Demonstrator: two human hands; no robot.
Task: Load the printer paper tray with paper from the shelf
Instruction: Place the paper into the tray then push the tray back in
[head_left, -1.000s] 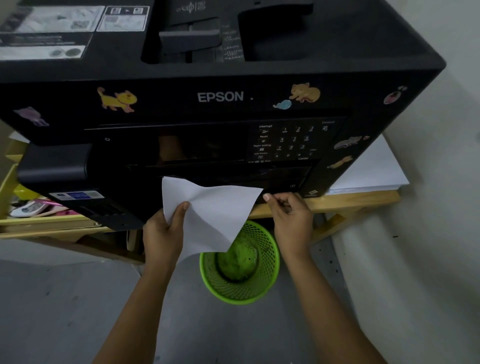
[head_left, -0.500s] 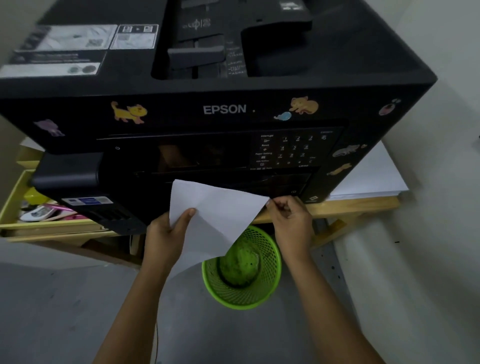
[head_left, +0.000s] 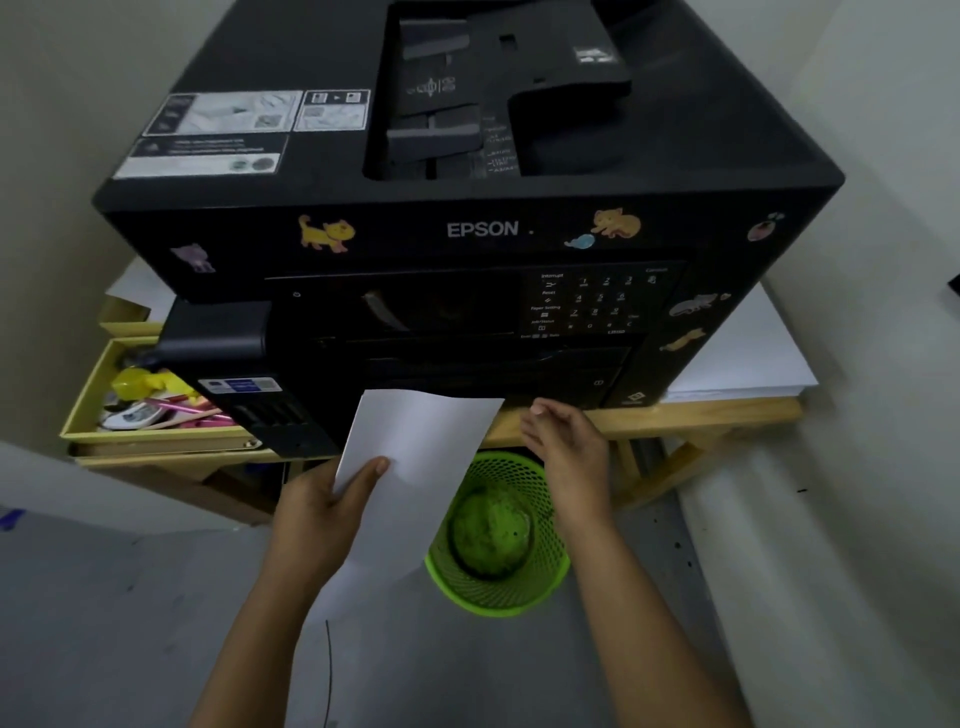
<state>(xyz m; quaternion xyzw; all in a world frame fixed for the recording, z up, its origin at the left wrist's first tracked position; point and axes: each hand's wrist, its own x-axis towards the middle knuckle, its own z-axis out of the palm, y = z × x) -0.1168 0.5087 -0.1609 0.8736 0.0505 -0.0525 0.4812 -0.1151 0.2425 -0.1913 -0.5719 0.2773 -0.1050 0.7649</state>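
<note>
Grey floor (head_left: 156, 623) below, pale walls either side, wooden tabletop (head_left: 675, 415) carrying a black printer (head_left: 467, 234) lettered EPSON, dotted with cat stickers (head_left: 326, 234). White paper sheet (head_left: 415, 457) held in front of the printer's lower front, long axis running away from the body, far edge up at the dark slot, slightly bowed. Left hand (head_left: 322, 509) palm-up under the near left edge, thumb pressed on top, grip closed on it. Right hand (head_left: 569, 447) just beside the far right corner, fingers curled loosely, holding nothing. Green mesh bin (head_left: 498, 571) on the floor beneath. Stacked white paper (head_left: 743, 358) right of the printer.
</note>
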